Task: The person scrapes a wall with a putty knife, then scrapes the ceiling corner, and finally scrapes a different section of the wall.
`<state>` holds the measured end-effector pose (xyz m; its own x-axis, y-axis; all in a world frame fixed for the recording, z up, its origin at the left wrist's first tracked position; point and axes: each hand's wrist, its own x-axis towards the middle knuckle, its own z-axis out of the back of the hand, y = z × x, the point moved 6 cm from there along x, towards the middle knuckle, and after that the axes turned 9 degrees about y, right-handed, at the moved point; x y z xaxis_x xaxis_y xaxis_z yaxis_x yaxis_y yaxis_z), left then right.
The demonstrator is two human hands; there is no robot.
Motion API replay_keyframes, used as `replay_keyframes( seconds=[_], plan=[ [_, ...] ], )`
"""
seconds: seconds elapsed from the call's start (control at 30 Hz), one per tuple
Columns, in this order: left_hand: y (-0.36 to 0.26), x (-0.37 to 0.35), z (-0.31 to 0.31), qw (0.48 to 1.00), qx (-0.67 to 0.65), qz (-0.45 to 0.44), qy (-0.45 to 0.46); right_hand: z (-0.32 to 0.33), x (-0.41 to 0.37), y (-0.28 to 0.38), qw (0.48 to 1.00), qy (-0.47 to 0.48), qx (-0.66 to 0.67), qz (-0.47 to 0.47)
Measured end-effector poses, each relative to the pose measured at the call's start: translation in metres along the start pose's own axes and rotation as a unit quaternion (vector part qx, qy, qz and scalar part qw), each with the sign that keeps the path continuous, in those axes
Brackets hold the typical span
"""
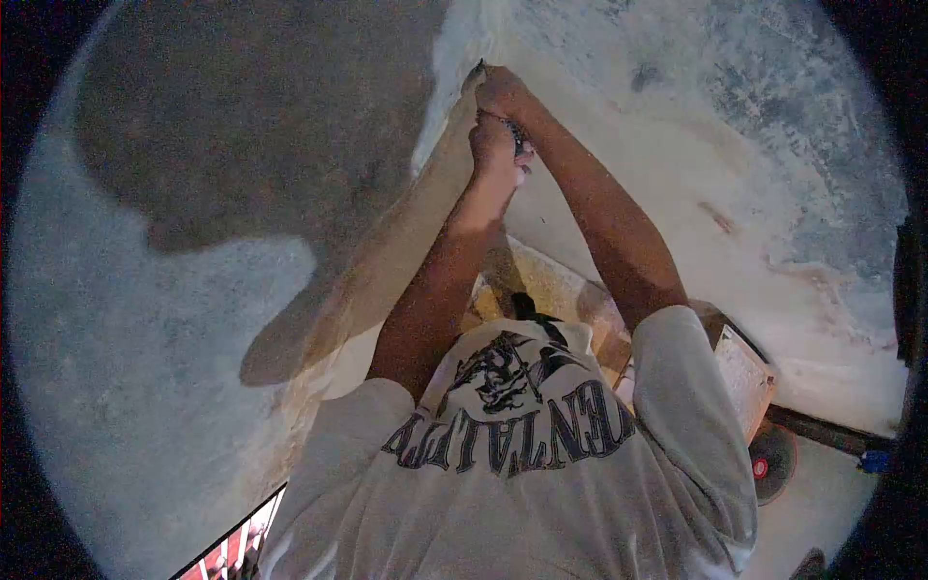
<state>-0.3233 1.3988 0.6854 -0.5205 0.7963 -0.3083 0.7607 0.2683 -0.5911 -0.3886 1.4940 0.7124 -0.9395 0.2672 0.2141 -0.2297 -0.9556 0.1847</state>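
Reaching to the plastered wall corner (437,145), the right hand (503,92) is curled shut on its edge, just above the left hand (495,153), fisted around a small dark tool (519,140) (kind unclear), likely light, stiff, best gripped by its handle.

Looking like a room under construction, showing bare, patchy plaster walls (222,126) meeting at a raw corner edge (445,97), a dusty pale floor (831,503) and a round disc (773,464) lying beside a worn box (746,379).
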Motion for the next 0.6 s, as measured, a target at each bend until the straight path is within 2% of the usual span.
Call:
replay_keyframes(
  seconds=[0.1, 0.17, 0.23, 0.33, 0.4, 0.5, 0.6],
  plan=[
    [0.009, 0.025, 0.014, 0.996, 0.038, -0.037, -0.066, 0.005, -0.010, -0.003, 0.997, 0.060, 0.050, -0.010],
    [0.004, 0.021, 0.012, 0.997, 0.058, -0.019, -0.050, 0.000, 0.002, -0.018, 0.995, 0.019, 0.100, -0.011],
    [0.000, 0.009, -0.001, 0.997, 0.060, -0.021, -0.045, 0.012, -0.006, 0.002, 0.998, 0.063, -0.006, 0.013],
    [0.002, 0.000, -0.004, 0.997, 0.029, -0.033, -0.064, 0.000, 0.004, -0.005, 0.992, 0.061, -0.065, 0.088],
    [0.009, 0.022, 0.005, 0.997, -0.005, -0.021, -0.074, -0.018, 0.005, -0.019, 0.995, 0.071, -0.018, 0.061],
    [-0.009, 0.007, -0.007, 0.995, 0.076, -0.056, -0.015, 0.009, -0.003, -0.009, 0.992, 0.088, 0.076, -0.054],
    [-0.001, -0.012, 0.006, 0.997, 0.024, -0.076, -0.022, 0.005, -0.019, 0.006, 0.987, 0.064, 0.138, -0.059]
  ],
)
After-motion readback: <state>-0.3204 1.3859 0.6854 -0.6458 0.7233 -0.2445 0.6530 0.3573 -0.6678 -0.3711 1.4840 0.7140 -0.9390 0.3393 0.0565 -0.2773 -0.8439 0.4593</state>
